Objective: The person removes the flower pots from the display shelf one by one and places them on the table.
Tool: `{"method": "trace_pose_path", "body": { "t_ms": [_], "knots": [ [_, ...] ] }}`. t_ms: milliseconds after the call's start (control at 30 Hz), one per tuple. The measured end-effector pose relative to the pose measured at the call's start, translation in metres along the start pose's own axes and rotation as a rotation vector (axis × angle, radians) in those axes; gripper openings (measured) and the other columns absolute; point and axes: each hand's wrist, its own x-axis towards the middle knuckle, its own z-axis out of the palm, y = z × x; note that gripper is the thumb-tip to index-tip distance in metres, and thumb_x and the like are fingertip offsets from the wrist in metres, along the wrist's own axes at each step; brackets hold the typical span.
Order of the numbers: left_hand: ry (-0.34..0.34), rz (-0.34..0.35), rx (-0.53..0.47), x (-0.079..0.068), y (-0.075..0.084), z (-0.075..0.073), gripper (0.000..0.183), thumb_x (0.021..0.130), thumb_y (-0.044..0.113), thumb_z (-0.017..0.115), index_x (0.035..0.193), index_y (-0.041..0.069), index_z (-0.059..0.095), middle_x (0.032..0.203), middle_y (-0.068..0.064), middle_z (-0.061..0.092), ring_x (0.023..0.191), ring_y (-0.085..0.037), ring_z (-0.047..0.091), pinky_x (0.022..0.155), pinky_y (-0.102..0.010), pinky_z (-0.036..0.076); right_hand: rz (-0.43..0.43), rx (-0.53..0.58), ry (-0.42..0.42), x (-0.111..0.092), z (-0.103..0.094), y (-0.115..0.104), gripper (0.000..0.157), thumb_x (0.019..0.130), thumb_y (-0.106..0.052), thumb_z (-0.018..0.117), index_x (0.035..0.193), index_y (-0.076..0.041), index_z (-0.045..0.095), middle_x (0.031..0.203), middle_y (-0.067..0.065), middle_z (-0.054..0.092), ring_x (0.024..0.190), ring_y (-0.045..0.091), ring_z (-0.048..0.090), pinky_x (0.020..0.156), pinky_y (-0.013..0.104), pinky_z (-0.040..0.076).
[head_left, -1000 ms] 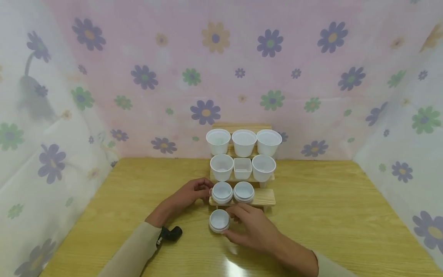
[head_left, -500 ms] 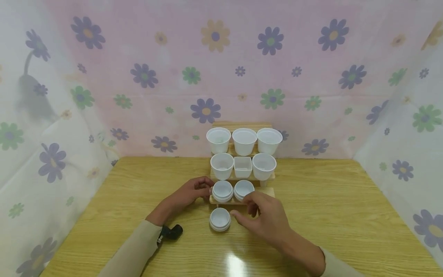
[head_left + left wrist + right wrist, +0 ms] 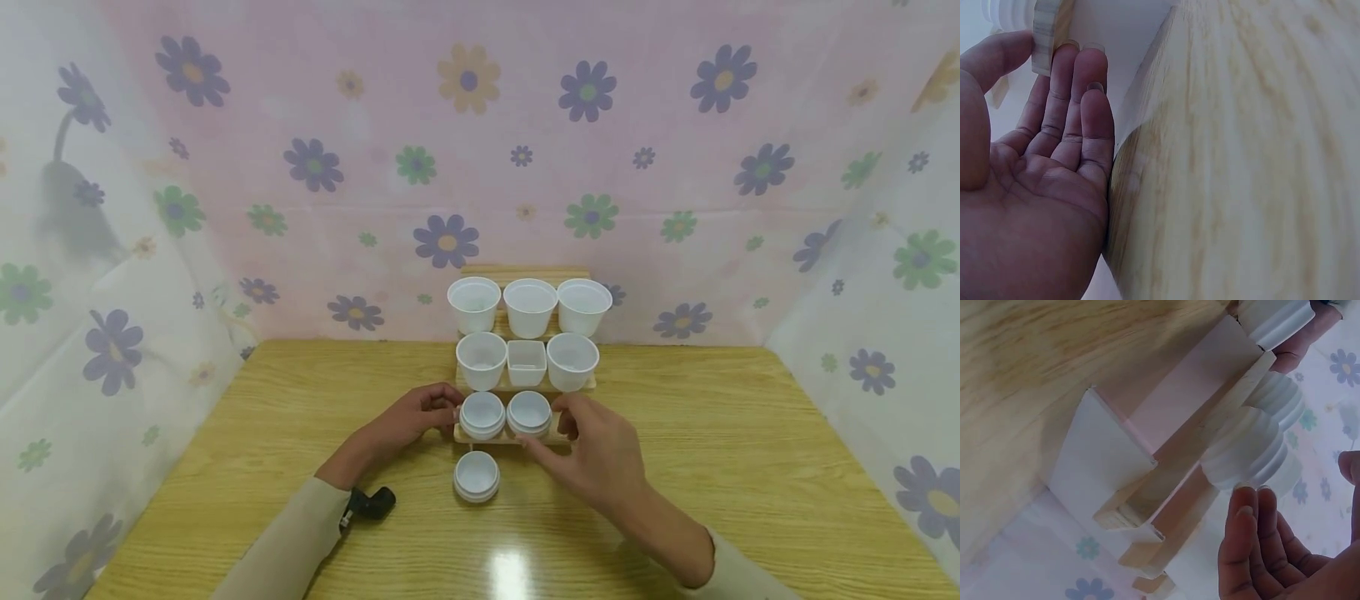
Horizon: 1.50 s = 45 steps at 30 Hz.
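Note:
Two squat white round jars stand on the bottom step of a small wooden stand (image 3: pixel 463 435), a left jar (image 3: pixel 483 413) and a right jar (image 3: pixel 529 412). A third jar (image 3: pixel 476 475) sits on the table in front of them. My left hand (image 3: pixel 408 417) pinches the left end of the bottom step; in the left wrist view my thumb lies on one side of the board (image 3: pixel 1047 37), fingertips on the other. My right hand (image 3: pixel 603 450) spreads thumb and fingers at the right jar's right side. In the right wrist view, its fingertips meet the jar's side (image 3: pixel 1244 447) while the thumb stays apart.
White tapered cups fill the upper steps, such as a back cup (image 3: pixel 529 308) and a right cup (image 3: pixel 572 363), with a square cup (image 3: pixel 527 363) between two. A black device (image 3: pixel 372 503) is at the left wrist. Flowered cloth (image 3: pixel 360 208) hangs behind the wooden table (image 3: pixel 712 433).
My right hand has let go of the jar on the table and moved up and right to the right jar on the bottom step. My left hand has stayed at the stand.

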Motion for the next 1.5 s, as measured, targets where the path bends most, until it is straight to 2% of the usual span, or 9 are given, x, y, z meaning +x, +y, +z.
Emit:
{"method": "trace_pose_path", "body": {
  "t_ms": [267, 467, 667, 900, 1233, 1500],
  "knots": [
    [-0.006, -0.011, 0.004, -0.001, 0.0, 0.001, 0.028, 0.111, 0.025, 0.059, 0.131, 0.005, 0.062, 0.115, -0.008, 0.068, 0.099, -0.032, 0.065, 0.088, -0.037, 0.053, 0.081, -0.033, -0.067, -0.001, 0.0, 0.001, 0.054, 0.075, -0.042, 0.096, 0.107, -0.009, 0.069, 0.096, 0.003, 0.073, 0.077, 0.02, 0.072, 0.063, 0.033, 0.056],
    [-0.007, -0.007, 0.0, 0.0, -0.002, 0.002, 0.029, 0.11, 0.025, 0.061, 0.131, 0.005, 0.062, 0.108, -0.008, 0.069, 0.097, -0.033, 0.066, 0.087, -0.037, 0.053, 0.104, 0.005, -0.11, -0.004, 0.006, 0.005, 0.061, 0.076, -0.041, 0.097, 0.118, -0.007, 0.068, 0.104, 0.005, 0.076, 0.084, 0.021, 0.075, 0.07, 0.035, 0.058],
    [0.004, -0.014, 0.006, -0.001, -0.001, 0.002, 0.029, 0.11, 0.025, 0.062, 0.13, 0.004, 0.062, 0.105, -0.008, 0.068, 0.096, -0.031, 0.065, 0.086, -0.036, 0.052, 0.094, 0.014, -0.133, -0.005, 0.011, 0.006, 0.063, 0.077, -0.045, 0.096, 0.12, -0.008, 0.068, 0.108, 0.005, 0.075, 0.091, 0.022, 0.074, 0.073, 0.038, 0.059],
    [0.005, -0.029, 0.007, -0.002, -0.003, 0.001, 0.029, 0.11, 0.026, 0.061, 0.131, 0.007, 0.062, 0.108, -0.008, 0.069, 0.097, -0.03, 0.065, 0.086, -0.036, 0.051, 0.083, 0.016, -0.129, -0.004, 0.015, 0.007, 0.065, 0.077, -0.04, 0.098, 0.123, -0.006, 0.067, 0.112, 0.008, 0.075, 0.098, 0.022, 0.074, 0.079, 0.042, 0.061],
    [-0.006, -0.02, -0.017, -0.001, -0.002, 0.0, 0.028, 0.11, 0.026, 0.061, 0.13, 0.007, 0.063, 0.115, -0.01, 0.069, 0.099, -0.031, 0.065, 0.09, -0.039, 0.053, 0.083, 0.009, -0.102, -0.003, 0.019, 0.011, 0.062, 0.076, -0.03, 0.099, 0.121, -0.003, 0.066, 0.106, 0.01, 0.074, 0.09, 0.025, 0.074, 0.073, 0.04, 0.059],
    [-0.001, -0.026, -0.01, 0.0, -0.002, -0.001, 0.028, 0.11, 0.027, 0.062, 0.131, 0.008, 0.062, 0.112, -0.01, 0.07, 0.098, -0.031, 0.066, 0.089, -0.038, 0.052, 0.074, 0.029, -0.104, -0.001, 0.02, 0.011, 0.057, 0.079, -0.026, 0.097, 0.119, -0.001, 0.065, 0.103, 0.01, 0.072, 0.087, 0.024, 0.072, 0.071, 0.038, 0.058]
  ]
}}
